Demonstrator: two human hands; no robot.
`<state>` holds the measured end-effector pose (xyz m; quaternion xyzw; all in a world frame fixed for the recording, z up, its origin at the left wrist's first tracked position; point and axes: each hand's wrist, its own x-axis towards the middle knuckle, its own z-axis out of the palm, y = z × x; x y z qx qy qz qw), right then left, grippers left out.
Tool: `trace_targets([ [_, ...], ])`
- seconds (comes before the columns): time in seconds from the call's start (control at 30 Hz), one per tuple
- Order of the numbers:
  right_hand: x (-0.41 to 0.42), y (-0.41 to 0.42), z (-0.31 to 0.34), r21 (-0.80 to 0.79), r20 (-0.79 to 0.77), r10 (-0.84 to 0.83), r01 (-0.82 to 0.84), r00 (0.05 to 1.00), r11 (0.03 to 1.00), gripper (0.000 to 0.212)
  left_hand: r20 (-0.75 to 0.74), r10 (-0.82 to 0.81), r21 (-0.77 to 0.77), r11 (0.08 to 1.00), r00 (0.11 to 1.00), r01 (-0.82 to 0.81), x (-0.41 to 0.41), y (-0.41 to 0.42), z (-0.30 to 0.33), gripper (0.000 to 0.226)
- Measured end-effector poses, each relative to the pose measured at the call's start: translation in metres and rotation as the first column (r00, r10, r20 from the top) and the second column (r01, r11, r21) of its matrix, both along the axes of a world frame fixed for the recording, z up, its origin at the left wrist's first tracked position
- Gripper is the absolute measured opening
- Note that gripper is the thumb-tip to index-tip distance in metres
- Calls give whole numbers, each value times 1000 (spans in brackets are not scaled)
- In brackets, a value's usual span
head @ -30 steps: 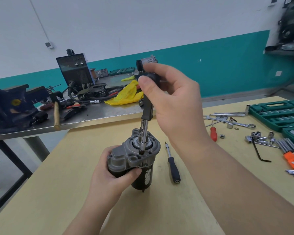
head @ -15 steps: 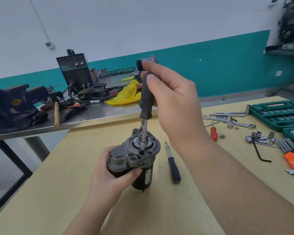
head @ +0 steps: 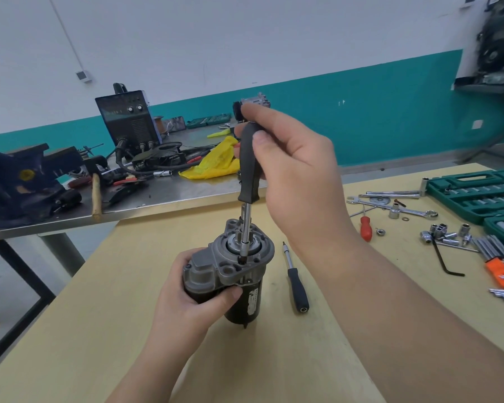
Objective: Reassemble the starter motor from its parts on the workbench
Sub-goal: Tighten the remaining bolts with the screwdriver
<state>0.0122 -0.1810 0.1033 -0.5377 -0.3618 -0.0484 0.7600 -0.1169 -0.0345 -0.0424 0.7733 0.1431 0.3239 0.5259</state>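
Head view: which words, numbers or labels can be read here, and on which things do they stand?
None can be read.
Small pale label on the black cylindrical starter motor body: too small.
Pale marking on the dark welding machine's front panel: blurred.
Yellow round badge on the dark blue bench vise: no legible text.

My left hand (head: pixel 186 298) grips the starter motor (head: pixel 233 274) upright on the workbench (head: pixel 99 330). My right hand (head: pixel 291 175) holds a black-handled screwdriver (head: pixel 249 170) — tip down on the motor's grey end housing. A second screwdriver (head: pixel 296 283) lies just beside the motor.
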Motion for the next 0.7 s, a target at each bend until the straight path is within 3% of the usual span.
trace_targets([
  [0.17,2,-2,-1,-15,78,-61,62,995,998,31,7,-2,-7,1000,1000,2,-1,0,1,66],
  [0.33,2,0,-1,6,-13,0,0,1000,1000,30,1,0,0,1000,1000,0,-1,-1,2,65],
  [0.53,1,-2,-1,-1,84,-53,53,995,999,24,-3,4,-7,1000,1000,-4,0,-1,2,66],
  [0.7,1,0,-2,18,19,29,-30,999,999,25,-9,13,1,1000,1000,-13,0,0,0,65],
])
